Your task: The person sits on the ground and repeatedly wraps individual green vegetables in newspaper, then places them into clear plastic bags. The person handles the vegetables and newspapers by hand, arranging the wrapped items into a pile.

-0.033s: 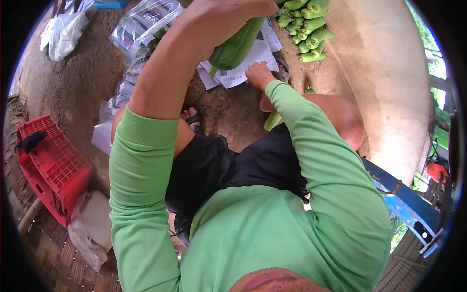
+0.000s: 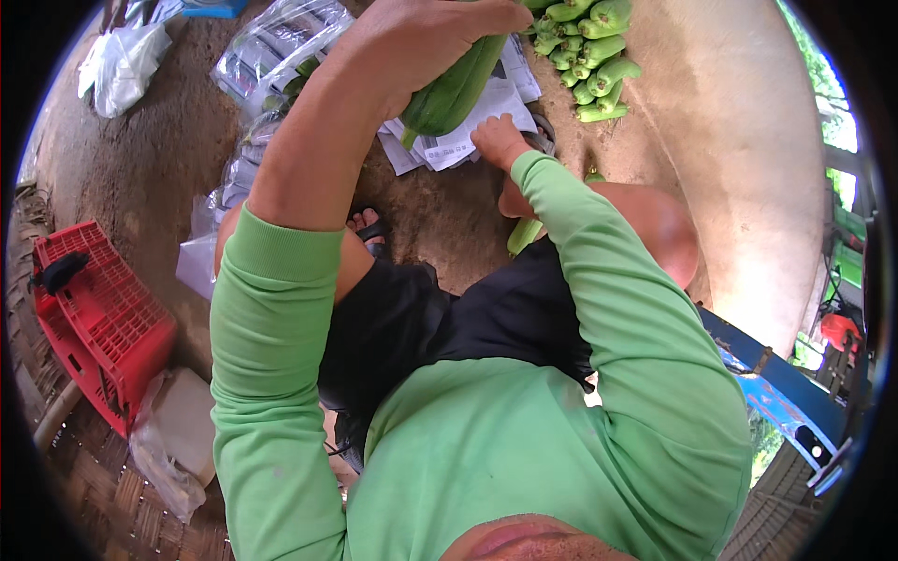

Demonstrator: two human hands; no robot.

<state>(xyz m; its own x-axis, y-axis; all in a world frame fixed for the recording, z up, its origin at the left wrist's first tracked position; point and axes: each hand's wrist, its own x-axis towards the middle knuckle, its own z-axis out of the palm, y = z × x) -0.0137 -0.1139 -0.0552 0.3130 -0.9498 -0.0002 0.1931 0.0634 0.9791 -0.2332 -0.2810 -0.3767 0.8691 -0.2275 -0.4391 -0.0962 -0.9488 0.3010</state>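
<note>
The thick green gourd [image 2: 449, 101] is over printed papers [image 2: 451, 154] on the ground [image 2: 440, 224], the left hand's [image 2: 435, 39] grip wrapped across its top, probably because it's too stout to encircle. Its stem end points back toward the person and leftward, its long axis slanting away rightward. Beside the papers, the right hand [image 2: 499, 142] has curled fingers; I can't tell if it's holding anything. Farther right, green vegetables [image 2: 601, 49] lie heaped, seemingly to keep them together.

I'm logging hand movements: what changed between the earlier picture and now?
Nothing visibly changed; nothing was newly taken hold of or let go. The left hand still holds the large green vegetable, the right hand stays by the papers, and the piled green vegetables lie as before.
</note>
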